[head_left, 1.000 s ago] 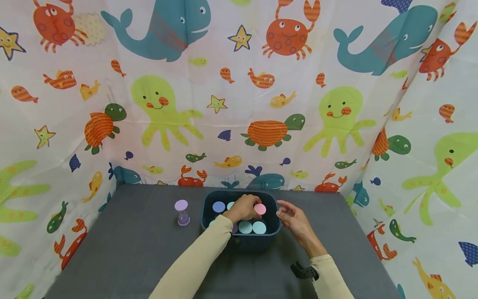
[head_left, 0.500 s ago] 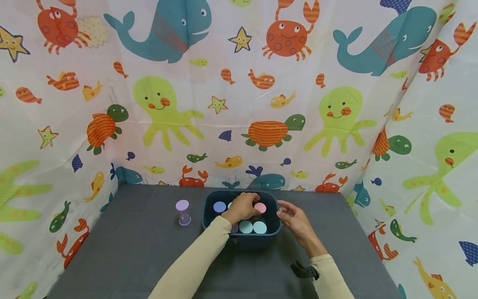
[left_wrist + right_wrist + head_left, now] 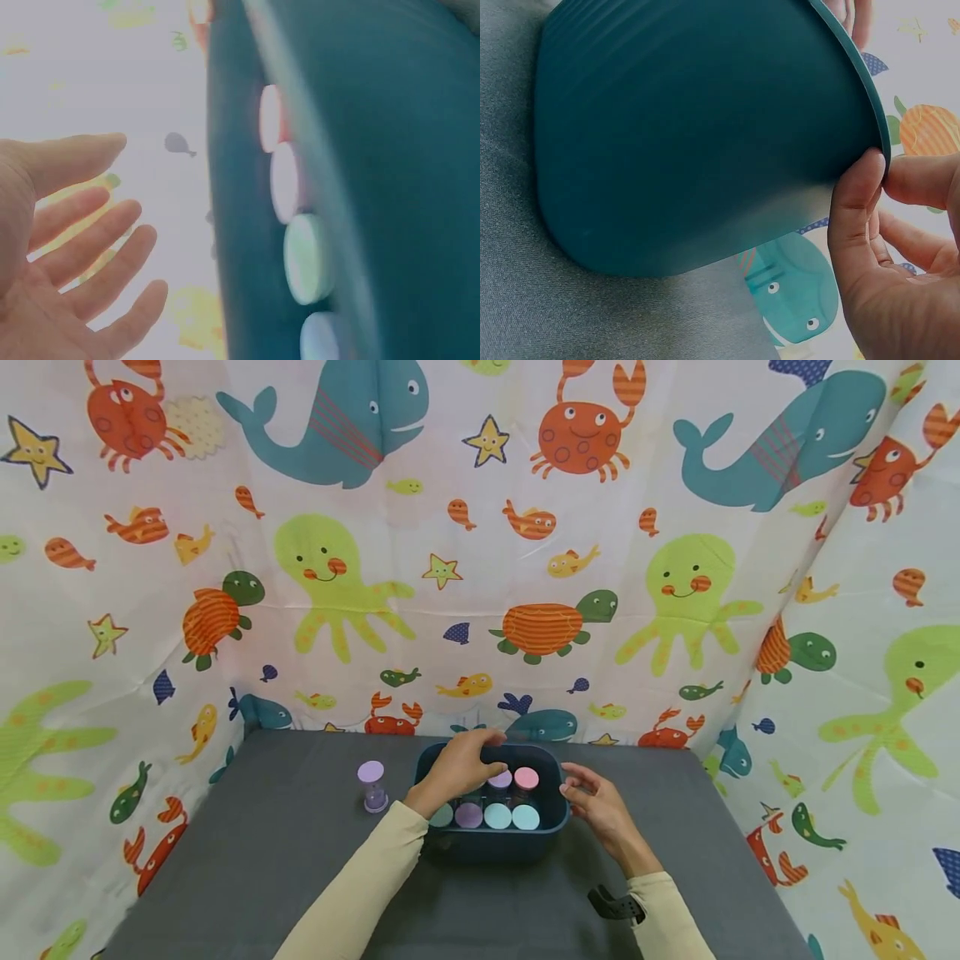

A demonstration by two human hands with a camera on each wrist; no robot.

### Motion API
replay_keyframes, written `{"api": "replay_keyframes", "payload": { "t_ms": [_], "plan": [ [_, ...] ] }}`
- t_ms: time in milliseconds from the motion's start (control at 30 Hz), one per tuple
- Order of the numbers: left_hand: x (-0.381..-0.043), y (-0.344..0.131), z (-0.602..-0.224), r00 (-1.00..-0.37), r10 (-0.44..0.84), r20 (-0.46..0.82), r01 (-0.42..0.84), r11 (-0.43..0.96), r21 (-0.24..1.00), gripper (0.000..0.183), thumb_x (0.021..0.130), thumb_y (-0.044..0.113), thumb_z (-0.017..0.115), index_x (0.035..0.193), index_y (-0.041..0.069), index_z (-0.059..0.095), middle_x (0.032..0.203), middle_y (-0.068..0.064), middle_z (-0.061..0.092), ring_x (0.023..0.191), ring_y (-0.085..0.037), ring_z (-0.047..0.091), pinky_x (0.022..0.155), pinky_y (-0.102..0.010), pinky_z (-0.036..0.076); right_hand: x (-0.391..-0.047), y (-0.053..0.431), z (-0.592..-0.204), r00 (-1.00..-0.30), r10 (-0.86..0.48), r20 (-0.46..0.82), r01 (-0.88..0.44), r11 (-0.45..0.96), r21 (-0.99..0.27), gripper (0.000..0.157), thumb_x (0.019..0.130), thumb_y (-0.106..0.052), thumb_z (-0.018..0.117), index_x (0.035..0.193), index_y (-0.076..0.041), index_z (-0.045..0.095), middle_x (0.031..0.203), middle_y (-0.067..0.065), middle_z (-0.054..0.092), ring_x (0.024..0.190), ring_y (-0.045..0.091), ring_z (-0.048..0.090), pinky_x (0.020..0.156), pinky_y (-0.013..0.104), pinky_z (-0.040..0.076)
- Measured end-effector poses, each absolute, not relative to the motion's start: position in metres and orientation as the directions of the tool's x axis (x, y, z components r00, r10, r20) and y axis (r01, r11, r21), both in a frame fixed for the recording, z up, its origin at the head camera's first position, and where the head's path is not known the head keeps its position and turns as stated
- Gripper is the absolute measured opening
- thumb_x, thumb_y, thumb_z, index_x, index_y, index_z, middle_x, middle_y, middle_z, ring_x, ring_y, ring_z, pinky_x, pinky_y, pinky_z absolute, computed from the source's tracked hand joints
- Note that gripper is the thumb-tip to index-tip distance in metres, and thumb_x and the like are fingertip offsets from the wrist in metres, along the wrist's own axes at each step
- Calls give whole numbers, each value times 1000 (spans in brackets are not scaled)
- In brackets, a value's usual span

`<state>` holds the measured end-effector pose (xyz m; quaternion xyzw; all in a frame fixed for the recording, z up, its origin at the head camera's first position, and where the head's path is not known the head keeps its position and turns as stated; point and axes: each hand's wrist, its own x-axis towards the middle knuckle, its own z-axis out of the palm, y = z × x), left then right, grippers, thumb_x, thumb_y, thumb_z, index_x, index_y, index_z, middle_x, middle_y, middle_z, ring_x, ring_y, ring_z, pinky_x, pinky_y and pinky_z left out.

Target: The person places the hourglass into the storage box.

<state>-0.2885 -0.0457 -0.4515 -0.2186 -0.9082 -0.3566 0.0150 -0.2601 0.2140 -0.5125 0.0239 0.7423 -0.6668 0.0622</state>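
A dark teal bin (image 3: 491,845) stands on the table. Inside are two rows of sand timers with round ends, among them a pink-topped sand timer (image 3: 527,778) and a lilac-topped sand timer (image 3: 500,779) side by side in the back row. Purple and pale mint tops (image 3: 498,816) line the front row. Over the bin's left part, my left hand (image 3: 459,768) hovers with fingers spread and nothing held, hiding what lies beneath. My right hand (image 3: 892,240) pinches the bin's right rim between thumb and finger. Left of the bin, a purple sand timer (image 3: 372,787) stands upright.
A grey cloth (image 3: 315,860) covers the table. Behind it and along the sides hangs a white curtain (image 3: 480,552) printed with sea animals. A black wristband (image 3: 615,903) sits on my right wrist.
My left hand has lifted and moved left, its fingers opening. The lilac top beside the pink one has come into view where the hand was. My right hand stays at the rim.
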Motion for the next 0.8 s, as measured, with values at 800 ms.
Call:
{"api": "replay_keyframes", "payload": {
  "t_ms": [800],
  "plan": [
    [-247, -173, -470, -861, 21, 508, 418, 598, 684, 35, 87, 17, 74, 120, 9, 65, 118, -10, 67, 108, -29, 62, 92, -50, 51, -259, 214, -513, -992, -47, -120, 115, 102, -988, 45, 96, -14, 62, 140, -10, 51, 105, 7, 55, 98, 33, 56, 75, 27, 53]
  ]
}}
